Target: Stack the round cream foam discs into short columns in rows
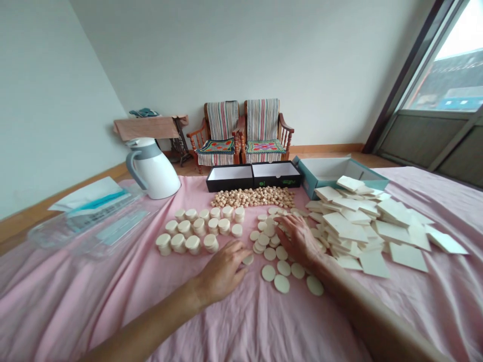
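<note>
My left hand [223, 269] rests on the pink cloth [245, 322] with its fingers curled, the fingertips touching one pale round disc [248, 259]. My right hand [298, 236] lies flat, fingers spread, over a scatter of loose round discs [277, 266]. To the left stand several short stacks of the same discs [199, 229]. A heap of small wooden beads [253, 196] lies behind them. A pile of pale square tiles [372, 226] spreads out to the right of my right hand.
A white jug [153, 168] stands at the back left beside clear plastic trays [94, 221]. Two open black boxes [252, 176] and a teal box [332, 171] sit behind the beads. Two striped chairs [241, 133] and a small table stand by the far wall.
</note>
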Tool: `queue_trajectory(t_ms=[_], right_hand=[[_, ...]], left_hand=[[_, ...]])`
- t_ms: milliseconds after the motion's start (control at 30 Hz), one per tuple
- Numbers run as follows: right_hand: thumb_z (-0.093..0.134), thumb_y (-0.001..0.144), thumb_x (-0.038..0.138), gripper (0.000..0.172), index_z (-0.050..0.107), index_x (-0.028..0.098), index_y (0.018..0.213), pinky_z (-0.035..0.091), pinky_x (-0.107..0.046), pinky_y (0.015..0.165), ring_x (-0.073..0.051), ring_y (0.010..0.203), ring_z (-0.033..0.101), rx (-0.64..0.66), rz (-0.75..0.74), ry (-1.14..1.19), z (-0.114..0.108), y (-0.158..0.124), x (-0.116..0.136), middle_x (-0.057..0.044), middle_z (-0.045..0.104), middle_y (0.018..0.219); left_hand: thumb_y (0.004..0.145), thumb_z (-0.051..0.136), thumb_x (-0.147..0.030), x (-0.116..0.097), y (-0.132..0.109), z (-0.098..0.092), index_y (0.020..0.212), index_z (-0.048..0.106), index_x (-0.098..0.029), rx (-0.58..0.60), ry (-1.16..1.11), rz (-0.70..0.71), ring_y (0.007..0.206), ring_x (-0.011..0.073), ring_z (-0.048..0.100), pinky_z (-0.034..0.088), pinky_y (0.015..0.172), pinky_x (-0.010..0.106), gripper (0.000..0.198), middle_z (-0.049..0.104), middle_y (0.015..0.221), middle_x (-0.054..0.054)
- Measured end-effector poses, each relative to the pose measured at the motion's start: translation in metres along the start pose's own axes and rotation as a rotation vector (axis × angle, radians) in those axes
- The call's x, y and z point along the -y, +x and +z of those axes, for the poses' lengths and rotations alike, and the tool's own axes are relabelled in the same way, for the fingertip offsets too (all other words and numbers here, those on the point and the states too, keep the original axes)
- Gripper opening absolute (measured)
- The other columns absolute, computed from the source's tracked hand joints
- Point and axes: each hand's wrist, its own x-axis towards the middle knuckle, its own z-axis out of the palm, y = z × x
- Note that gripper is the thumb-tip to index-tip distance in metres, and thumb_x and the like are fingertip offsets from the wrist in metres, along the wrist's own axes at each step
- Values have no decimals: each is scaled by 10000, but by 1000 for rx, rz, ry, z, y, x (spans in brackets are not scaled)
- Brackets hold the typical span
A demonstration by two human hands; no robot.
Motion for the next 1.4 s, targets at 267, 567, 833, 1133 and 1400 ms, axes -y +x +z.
queue_trajectory(t_ms=[267,567,833,1133,1400], right_hand=[[445,872,235,222,619,177,998,381,-335,803,-208,899,557,-44,-9,-35,-3,-2,-4,-93,658,949],[435,879,225,224,617,180,1001,368,-329,805,-203,886,550,-24,15,-57,-4,-3,-7,-78,657,946],[456,866,213,191,619,181,960,356,-324,793,-198,870,555,-25,7,-66,-3,-4,-7,-70,659,910],[475,858,192,168,611,182,955,349,-327,776,-200,859,559,-46,-17,-50,0,-4,-9,-64,662,898],[483,854,192,158,613,187,944,355,-338,781,-205,856,561,-31,-20,-40,1,-5,-8,-65,667,890]], left_hand=[[719,580,-94,2,1,-2,955,622,-208,-25,-79,-30,812,168,584,480,711,271,265,592,882,31],[674,612,-110,29,28,-52,904,615,-212,-308,180,-30,1011,235,514,427,866,376,252,562,1034,53],[654,633,-155,41,42,-45,909,643,-249,-176,279,-162,1041,270,480,368,806,390,272,541,1066,42],[675,680,-262,47,43,-44,945,675,-275,-149,261,-195,1053,251,479,335,832,363,271,564,1036,30],[679,721,-295,41,39,-41,896,692,-271,-212,309,-172,1040,251,484,283,864,388,220,589,1030,27]])
